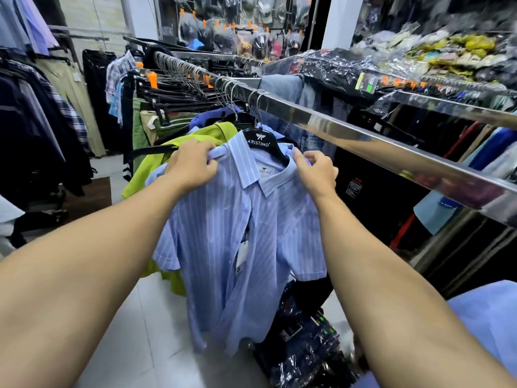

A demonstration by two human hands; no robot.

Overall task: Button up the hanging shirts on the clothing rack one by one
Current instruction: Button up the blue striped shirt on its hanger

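Both hands hold the striped blue shirt [246, 233] at its shoulders, centre frame.

The left hand [190, 163] and right hand [317, 170] curl their fingers round the fabric beside the collar. The shirt hangs on a black hanger [261, 141] from the steel rail [349, 135], a lime-green shirt [167, 161] behind it at left; bagged clothes [305, 345] lie below.

Bright, even shop light from overhead, and glare streaks the chrome rail [363, 141]. Edges bow with wide-angle distortion; the lower right corner blurs.
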